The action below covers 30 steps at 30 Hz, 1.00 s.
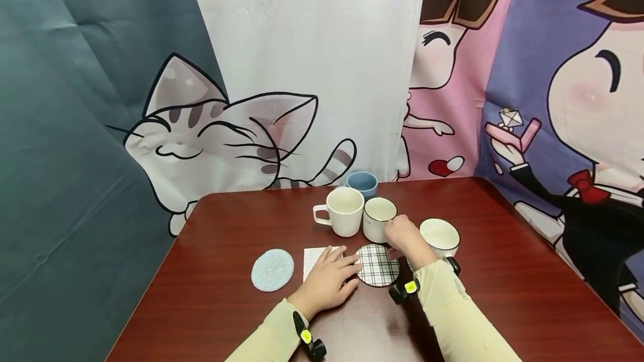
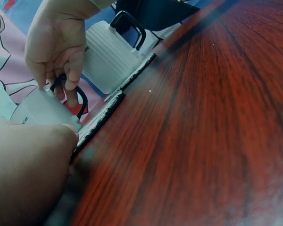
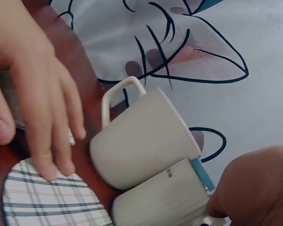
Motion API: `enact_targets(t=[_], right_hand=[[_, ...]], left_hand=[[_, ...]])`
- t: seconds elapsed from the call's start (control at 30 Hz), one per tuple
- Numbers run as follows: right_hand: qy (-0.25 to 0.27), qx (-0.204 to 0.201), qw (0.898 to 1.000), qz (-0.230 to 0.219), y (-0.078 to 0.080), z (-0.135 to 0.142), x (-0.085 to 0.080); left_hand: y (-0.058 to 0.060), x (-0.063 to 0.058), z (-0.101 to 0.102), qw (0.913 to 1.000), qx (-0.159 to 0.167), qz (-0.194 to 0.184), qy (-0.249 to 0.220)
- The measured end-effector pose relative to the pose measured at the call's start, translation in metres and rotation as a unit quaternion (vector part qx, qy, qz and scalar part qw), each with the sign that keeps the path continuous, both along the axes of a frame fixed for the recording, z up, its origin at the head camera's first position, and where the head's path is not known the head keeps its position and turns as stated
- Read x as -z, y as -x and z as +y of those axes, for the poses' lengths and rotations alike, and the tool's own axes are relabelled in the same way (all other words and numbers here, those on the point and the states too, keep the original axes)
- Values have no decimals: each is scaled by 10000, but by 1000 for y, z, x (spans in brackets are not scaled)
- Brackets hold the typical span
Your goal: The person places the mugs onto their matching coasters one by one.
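My right hand [image 1: 405, 240] grips a small cream mug [image 1: 375, 229] by its black handle [image 2: 84, 103], which shows in the left wrist view. Just in front of that mug lies a round plaid coaster [image 1: 378, 267]. My left hand [image 1: 329, 279] rests with fingers spread, the fingertips at the plaid coaster's left edge. Partly under this hand is a white square coaster [image 1: 311, 257]. A larger ribbed white mug [image 1: 345, 215] stands close against the held mug's left side, its handle pointing left.
A blue cup [image 1: 362, 184] stands behind the mugs. To the right, another cream mug [image 2: 108, 56] with a black handle sits on a coaster [image 2: 139, 74]. A light blue round coaster [image 1: 273, 270] lies at left on the reddish-brown table [image 1: 211, 295]. Printed curtains [image 1: 312, 43] hang behind.
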State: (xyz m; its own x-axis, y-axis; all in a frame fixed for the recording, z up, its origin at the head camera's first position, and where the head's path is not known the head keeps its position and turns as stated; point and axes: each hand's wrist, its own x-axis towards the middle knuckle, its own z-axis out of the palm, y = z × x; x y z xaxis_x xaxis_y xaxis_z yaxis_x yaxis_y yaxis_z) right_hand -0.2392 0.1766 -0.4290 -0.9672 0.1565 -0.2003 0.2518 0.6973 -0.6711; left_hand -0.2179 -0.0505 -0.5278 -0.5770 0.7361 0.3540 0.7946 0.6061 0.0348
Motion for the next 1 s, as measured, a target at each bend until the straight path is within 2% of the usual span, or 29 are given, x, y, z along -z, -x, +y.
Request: enact_targets(t=[0.03,0.17,0.27,0.33,0.4,0.47,0.7,1.0], right_hand=[[136,77,9999,18,-2,-1,2],[107,214,9993,272,-6,-3,13],[966,341,9944,275,-8,-5,22],[1737,434,9837,177,-8,-6,28],[2477,519,9674,28,-8,-7,32],[2922,562,9546,-119,-7,-7,34],[3702,529,9264,-432,-4,2,33],[4476,510,8927,-133,-5,4,37]], left_hand=[[0,0,0,10000,-4,6,-3],[0,1,0,10000,-1,37,-25],[0,1,1,10000,-1,53,-44],[-1,2,1,10000,-5,47,-50],[-1,2,0,10000,-16,33,-46],[-1,2,0,10000,-22,-2,-44],[-3,1,0,10000,-47,-27,0],[-1,0,0,9999,-47,-91,67]])
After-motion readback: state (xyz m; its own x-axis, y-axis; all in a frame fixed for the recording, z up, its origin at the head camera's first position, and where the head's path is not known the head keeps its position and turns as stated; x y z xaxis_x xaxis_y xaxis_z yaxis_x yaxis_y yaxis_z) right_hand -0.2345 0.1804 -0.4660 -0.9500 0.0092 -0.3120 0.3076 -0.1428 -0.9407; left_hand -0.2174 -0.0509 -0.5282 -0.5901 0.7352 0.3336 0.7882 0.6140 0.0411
